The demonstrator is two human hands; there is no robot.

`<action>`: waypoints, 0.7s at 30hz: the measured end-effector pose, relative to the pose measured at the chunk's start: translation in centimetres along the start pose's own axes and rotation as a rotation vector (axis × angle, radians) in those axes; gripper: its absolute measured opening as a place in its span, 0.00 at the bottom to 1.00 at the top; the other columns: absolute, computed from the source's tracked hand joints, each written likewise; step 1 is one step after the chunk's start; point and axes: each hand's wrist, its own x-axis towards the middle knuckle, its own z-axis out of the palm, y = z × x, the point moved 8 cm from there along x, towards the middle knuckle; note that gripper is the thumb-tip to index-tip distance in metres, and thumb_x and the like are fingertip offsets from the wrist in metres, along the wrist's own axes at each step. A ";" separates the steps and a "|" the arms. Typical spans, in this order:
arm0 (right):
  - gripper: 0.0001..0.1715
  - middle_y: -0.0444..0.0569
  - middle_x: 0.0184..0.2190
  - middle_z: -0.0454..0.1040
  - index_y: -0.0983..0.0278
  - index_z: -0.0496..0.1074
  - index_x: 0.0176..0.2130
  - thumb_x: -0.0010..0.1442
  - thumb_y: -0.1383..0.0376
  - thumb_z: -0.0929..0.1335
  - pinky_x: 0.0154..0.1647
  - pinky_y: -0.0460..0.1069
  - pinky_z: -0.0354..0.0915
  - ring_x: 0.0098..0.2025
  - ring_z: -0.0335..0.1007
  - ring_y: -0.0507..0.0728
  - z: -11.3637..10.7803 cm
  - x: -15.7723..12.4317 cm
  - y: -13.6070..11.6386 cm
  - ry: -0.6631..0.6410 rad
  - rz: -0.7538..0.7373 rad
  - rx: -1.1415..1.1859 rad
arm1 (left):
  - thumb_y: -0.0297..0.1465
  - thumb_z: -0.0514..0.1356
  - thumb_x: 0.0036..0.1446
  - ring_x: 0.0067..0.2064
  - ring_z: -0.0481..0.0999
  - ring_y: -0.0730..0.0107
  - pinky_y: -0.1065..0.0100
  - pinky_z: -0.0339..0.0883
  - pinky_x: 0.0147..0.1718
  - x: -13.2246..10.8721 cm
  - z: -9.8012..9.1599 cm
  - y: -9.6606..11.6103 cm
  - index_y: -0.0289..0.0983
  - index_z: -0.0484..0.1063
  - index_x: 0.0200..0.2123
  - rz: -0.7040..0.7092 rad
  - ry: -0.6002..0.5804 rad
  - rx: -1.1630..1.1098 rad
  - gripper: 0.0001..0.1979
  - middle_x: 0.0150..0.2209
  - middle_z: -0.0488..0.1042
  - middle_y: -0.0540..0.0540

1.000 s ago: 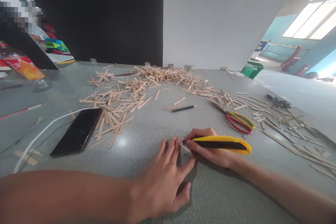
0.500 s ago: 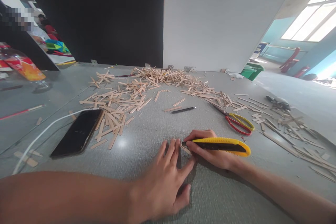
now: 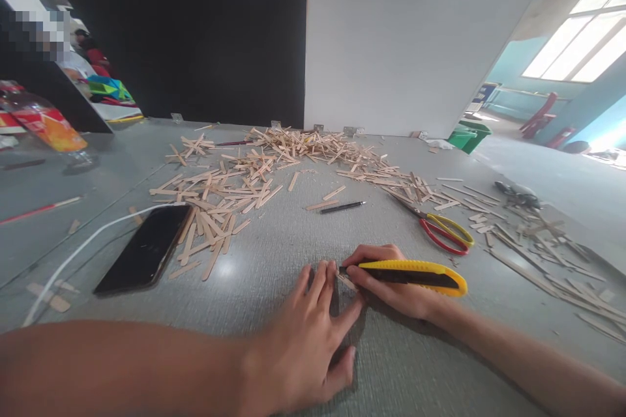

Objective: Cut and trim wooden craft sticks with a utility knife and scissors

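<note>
My right hand [image 3: 391, 280] grips a yellow and black utility knife [image 3: 430, 277], its tip pointing left at a small wooden stick [image 3: 346, 281] on the table. My left hand [image 3: 313, 332] lies with fingers spread, its fingertips pressing down beside the blade end and against the stick. Most of the stick is hidden by the fingers of both hands. Beyond the hands lies a black pen [image 3: 342, 206]. Scissors [image 3: 443, 231] with red and yellow handles rest to the right, their blades pointing at the sticks.
A large pile of wooden sticks [image 3: 313, 146] spreads across the back and left of the grey table. A phone [image 3: 144, 251] with a white cable [image 3: 83, 241] lies at left, near a bottle [image 3: 46, 124]. Thin strips [image 3: 533, 273] are scattered at right. Upright panels [image 3: 381, 39] stand behind.
The view has shifted very slightly. Both hands and the utility knife stay in nearly the same place on the stick.
</note>
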 end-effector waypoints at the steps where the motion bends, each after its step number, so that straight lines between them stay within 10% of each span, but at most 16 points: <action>1: 0.15 0.47 0.32 0.82 0.60 0.81 0.41 0.72 0.55 0.68 0.35 0.50 0.69 0.31 0.74 0.55 0.0 0.0 0.0 0.002 0.000 -0.002 | 0.44 0.51 0.72 0.69 0.63 0.22 0.32 0.65 0.62 0.0 0.0 0.0 0.32 0.58 0.73 0.001 -0.003 0.000 0.33 0.68 0.62 0.14; 21: 0.14 0.45 0.31 0.80 0.61 0.80 0.41 0.72 0.56 0.68 0.37 0.50 0.66 0.31 0.73 0.54 0.0 -0.1 -0.3 0.004 -0.014 0.019 | 0.45 0.50 0.73 0.70 0.60 0.20 0.32 0.63 0.63 -0.1 0.0 0.0 0.31 0.55 0.74 0.001 -0.023 -0.017 0.34 0.68 0.61 0.13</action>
